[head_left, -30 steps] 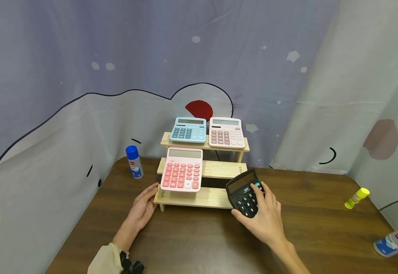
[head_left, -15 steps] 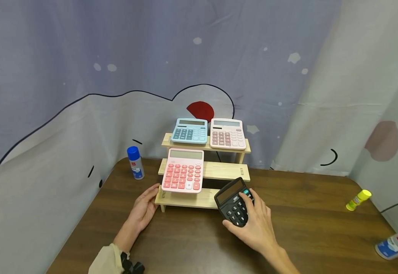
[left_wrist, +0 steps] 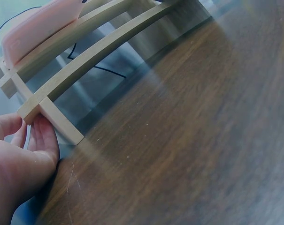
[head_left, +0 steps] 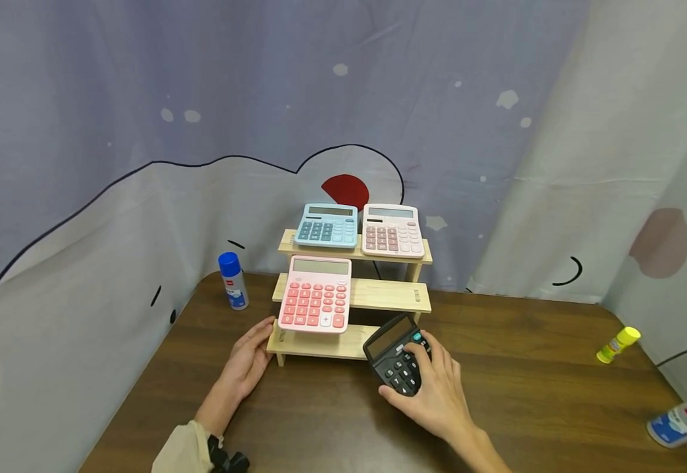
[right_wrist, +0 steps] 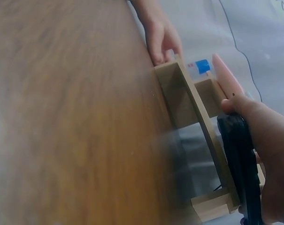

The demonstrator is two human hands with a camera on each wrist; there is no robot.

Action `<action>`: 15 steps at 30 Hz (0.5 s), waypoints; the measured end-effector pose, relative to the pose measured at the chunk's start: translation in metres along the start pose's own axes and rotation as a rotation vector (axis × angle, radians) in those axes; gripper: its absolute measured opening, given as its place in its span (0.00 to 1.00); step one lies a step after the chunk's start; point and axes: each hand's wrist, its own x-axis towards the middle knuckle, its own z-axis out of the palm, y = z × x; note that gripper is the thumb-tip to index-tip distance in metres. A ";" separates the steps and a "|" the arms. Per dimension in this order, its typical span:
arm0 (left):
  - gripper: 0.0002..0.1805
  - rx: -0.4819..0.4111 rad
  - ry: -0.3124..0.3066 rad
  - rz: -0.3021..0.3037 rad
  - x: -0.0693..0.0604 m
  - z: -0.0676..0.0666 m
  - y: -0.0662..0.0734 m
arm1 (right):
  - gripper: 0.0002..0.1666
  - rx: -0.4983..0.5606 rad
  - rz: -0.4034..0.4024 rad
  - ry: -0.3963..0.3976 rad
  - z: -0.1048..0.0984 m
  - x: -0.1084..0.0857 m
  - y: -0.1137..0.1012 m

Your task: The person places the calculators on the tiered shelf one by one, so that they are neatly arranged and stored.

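Note:
A three-tier wooden display rack (head_left: 381,293) stands on the table. My left hand (head_left: 245,360) pinches the left end of its lowest board; the left wrist view shows the thumb and fingers around that wooden end. In my right hand (head_left: 434,397) is a black calculator (head_left: 395,356), tilted, gripped by its sides and overlapping the right part of the lowest board. Whether it touches the board, I cannot tell. A pink calculator (head_left: 315,294) leans on the middle tier at left. On the top tier sit a blue calculator (head_left: 327,226) and a pale pink calculator (head_left: 393,230).
Behind the rack's left side stands a bottle with a blue cap (head_left: 234,284). Toward the right lie a yellow glue stick (head_left: 618,345) and another blue-capped bottle (head_left: 685,418). A patterned curtain (head_left: 248,217) hangs along the back edge of the brown table (head_left: 532,381).
My right hand has carried the black calculator left and slightly nearer to me, across the front of the lowest board. The left hand keeps its place on the rack.

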 end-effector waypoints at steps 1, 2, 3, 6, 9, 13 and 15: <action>0.17 0.001 -0.006 0.003 0.000 0.000 0.000 | 0.47 -0.009 -0.001 -0.009 -0.001 0.000 0.001; 0.17 0.002 -0.012 0.005 0.000 0.000 0.000 | 0.48 -0.018 -0.005 -0.021 -0.002 0.001 0.001; 0.18 0.017 -0.022 0.010 0.000 0.000 0.001 | 0.49 -0.029 -0.011 -0.037 -0.003 0.001 0.002; 0.23 0.002 -0.010 0.001 0.001 0.001 0.002 | 0.53 -0.067 -0.044 -0.109 -0.009 0.003 0.004; 0.27 -0.006 -0.004 -0.007 0.001 0.001 0.003 | 0.61 -0.095 -0.074 -0.202 -0.016 0.003 0.006; 0.27 -0.004 -0.010 -0.005 0.001 0.001 0.002 | 0.73 -0.118 -0.088 -0.321 -0.023 0.002 0.007; 0.27 -0.006 -0.010 -0.006 0.001 0.001 0.001 | 0.77 -0.124 -0.090 -0.358 -0.025 0.000 0.007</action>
